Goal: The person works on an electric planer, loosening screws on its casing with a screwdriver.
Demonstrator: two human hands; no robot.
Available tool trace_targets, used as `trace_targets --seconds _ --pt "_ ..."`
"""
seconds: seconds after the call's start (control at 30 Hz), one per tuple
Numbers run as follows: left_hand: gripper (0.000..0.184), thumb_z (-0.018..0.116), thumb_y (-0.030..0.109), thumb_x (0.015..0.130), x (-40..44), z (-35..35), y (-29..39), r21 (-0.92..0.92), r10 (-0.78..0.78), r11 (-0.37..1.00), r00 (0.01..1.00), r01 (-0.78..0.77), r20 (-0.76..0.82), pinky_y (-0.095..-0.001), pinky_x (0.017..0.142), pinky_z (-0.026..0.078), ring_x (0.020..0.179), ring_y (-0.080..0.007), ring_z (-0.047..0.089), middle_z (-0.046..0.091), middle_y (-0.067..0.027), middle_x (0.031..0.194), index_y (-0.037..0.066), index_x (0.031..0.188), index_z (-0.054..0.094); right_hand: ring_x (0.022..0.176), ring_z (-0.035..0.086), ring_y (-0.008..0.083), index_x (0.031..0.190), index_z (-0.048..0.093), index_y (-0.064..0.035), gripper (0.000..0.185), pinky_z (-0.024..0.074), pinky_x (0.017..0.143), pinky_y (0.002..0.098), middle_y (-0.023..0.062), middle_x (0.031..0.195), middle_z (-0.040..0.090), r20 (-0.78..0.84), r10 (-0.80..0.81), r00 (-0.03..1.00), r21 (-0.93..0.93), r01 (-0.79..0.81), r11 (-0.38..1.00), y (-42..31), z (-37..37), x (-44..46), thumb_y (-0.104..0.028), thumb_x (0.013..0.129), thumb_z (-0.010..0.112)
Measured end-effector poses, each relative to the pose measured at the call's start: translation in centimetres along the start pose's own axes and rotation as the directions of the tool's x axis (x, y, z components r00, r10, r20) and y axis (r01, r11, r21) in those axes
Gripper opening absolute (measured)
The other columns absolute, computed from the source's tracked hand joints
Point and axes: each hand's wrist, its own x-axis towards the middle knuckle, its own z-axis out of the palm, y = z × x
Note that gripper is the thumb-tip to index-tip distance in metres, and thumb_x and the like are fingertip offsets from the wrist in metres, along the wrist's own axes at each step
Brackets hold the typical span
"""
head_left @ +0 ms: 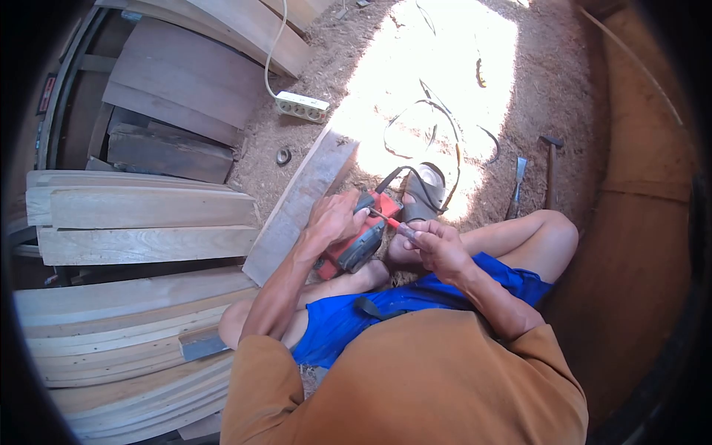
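Note:
A red and black electric planer [362, 241] rests tilted against my crossed legs, its black cord rising from the far end. My left hand [335, 219] is closed around the planer's upper side, with the thumb close to the screwdriver's shaft. Gripped in my right hand [443, 251] is a screwdriver [400, 227] with a red and clear handle. Its shaft points left at the planer's far end; whether the tip sits in a screw is too small to tell. Beyond the planer is a sandal [423, 194] on my foot.
A plank [297, 200] lies on the dusty ground to my left, with stacked boards [148, 208] beyond it. A power strip [302, 107] lies ahead. To the right are a chisel [518, 182] and a hammer [551, 167]. The planer's cord [457, 148] loops across sunlit ground.

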Motion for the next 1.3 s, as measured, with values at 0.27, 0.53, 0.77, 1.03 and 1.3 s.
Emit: trace_targets --seconds 0.27,0.53,0.77,1.03,1.3 --pt "0.04 0.067 0.032 0.089 2.2 -2.2 0.6 -0.044 -0.071 0.995 0.935 0.092 0.348 -0.0528 0.09 0.057 0.098 -0.0422 0.074 0.076 -0.0253 0.1 0.002 0.115 0.064 0.078 0.073 0.0413 0.122 0.065 -0.009 0.03 0.058 0.068 0.0508 0.0175 0.094 0.074 0.339 -0.472 0.814 -0.895 0.433 0.104 -5.1 0.3 -1.9 -0.017 0.094 0.07" --pt "0.044 0.064 0.021 0.085 1.9 -1.1 -0.9 -0.198 -0.012 0.976 0.922 0.096 0.386 -0.0488 0.086 0.058 0.097 -0.0402 0.075 0.074 -0.0271 0.104 0.001 0.123 0.059 0.078 0.074 0.032 0.125 0.064 -0.0033 0.027 0.0571 0.067 0.044 0.018 0.093 0.073 0.318 -0.629 0.709 -0.711 0.617 0.336 -0.9 0.1 -0.8 -0.008 0.098 0.064" --pt "0.047 0.063 0.02 0.086 2.1 -0.3 -1.1 -0.116 0.065 0.993 0.944 -0.029 0.322 -0.0533 0.092 0.054 0.106 -0.0474 0.071 0.072 -0.0317 0.109 0.002 0.129 0.056 0.082 0.07 0.0199 0.12 0.062 0.0065 0.021 0.0542 0.071 0.0381 0.0134 0.087 0.07 0.024 -0.33 0.944 -0.236 0.326 0.915 1.8 0.8 -1.1 -0.006 0.104 0.057" --pt "0.046 0.068 0.023 0.09 1.4 -1.5 0.5 -0.101 0.011 0.995 0.944 0.023 0.328 -0.0548 0.094 0.053 0.109 -0.049 0.069 0.071 -0.0327 0.112 0.001 0.128 0.056 0.085 0.07 0.0475 0.121 0.063 -0.0016 0.023 0.0557 0.07 0.0514 0.0246 0.096 0.071 0.337 -0.476 0.812 -0.838 0.489 0.241 -1.3 0.7 -2.8 -0.009 0.099 0.06" --pt "0.045 0.068 0.027 0.091 1.6 -0.9 0.1 -0.095 0.024 0.995 0.967 0.0 0.254 -0.0537 0.099 0.053 0.114 -0.0497 0.068 0.069 -0.0356 0.115 -0.007 0.119 0.057 0.056 0.051 0.0081 0.101 0.06 -0.009 0.024 0.0366 0.044 0.0261 0.0012 0.08 0.062 0.205 0.241 0.949 0.365 -0.302 0.88 0.0 0.1 -1.0 -0.027 0.11 0.049"
